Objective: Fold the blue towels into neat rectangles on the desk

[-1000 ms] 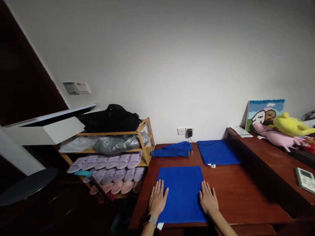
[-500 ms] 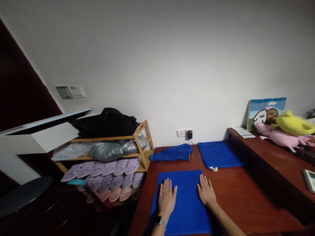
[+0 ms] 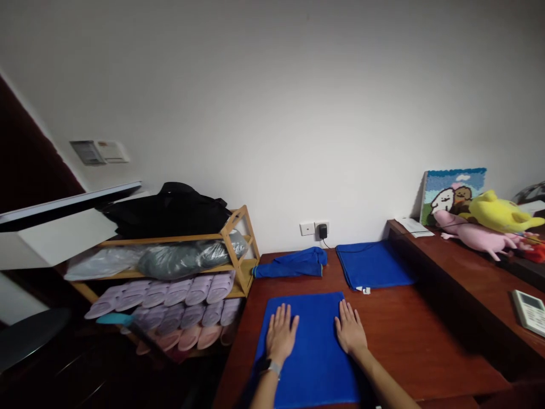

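Table [image 3: 409,335], beneath left hand [image 3: 281,333] and right hand [image 3: 351,329] | flat blue cloth [image 3: 315,358], under both | folded blue cloth [image 3: 375,265], beyond right hand | bunched blue cloth [image 3: 292,266], beyond left hand | hands, spread palm-down, the right at the flat cloth's edge

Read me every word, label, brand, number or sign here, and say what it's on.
No text can be read.
White tag on the far-right cloth: any print too small.
Paper: any print too small.
Keypad device: any markings too blurred.
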Demonstrator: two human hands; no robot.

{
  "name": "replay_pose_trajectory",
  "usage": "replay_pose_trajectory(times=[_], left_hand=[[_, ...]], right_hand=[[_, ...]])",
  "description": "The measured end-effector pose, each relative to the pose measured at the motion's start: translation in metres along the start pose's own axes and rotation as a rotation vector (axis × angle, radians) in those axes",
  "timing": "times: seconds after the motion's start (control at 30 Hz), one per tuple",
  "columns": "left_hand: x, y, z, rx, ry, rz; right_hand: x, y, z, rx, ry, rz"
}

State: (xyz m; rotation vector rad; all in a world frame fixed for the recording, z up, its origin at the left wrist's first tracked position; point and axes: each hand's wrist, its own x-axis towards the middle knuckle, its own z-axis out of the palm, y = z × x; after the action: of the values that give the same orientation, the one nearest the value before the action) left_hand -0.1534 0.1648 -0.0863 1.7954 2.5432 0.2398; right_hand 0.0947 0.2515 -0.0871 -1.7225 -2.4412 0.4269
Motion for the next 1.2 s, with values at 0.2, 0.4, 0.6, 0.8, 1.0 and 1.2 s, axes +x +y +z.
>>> replay_pose_trajectory(times=[0.2,0.4,0.6,0.8,1.0,1.2], left_hand=[[-0.007,-0.063,-0.001,0.061,0.071,-0.113],[-0.01,-0.055,-0.002,0.076,0.055,-0.121],[0.002,-0.054,-0.007,0.102,0.086,-0.1],[0.035,0.064,-0.005,-0.055,0.05,0.343],[0.047,0.102,0.011,-0.095,-0.038,0.297],[0.031,-0.014,-0.011,0.013,-0.034,-0.017]], right_hand=[[0.003,0.002,0.002,-0.006,-0.017,0.021],[0.028,-0.003,-0.011,-0.022,-0.004,-0.016],[0.046,0.002,-0.001,0.02,0.01,-0.03],[0.047,0.004,0.002,0.028,0.023,-0.038],[0.046,0.003,-0.002,0.019,0.019,-0.041],[0.043,-0.002,-0.007,0.024,0.003,-0.02]])
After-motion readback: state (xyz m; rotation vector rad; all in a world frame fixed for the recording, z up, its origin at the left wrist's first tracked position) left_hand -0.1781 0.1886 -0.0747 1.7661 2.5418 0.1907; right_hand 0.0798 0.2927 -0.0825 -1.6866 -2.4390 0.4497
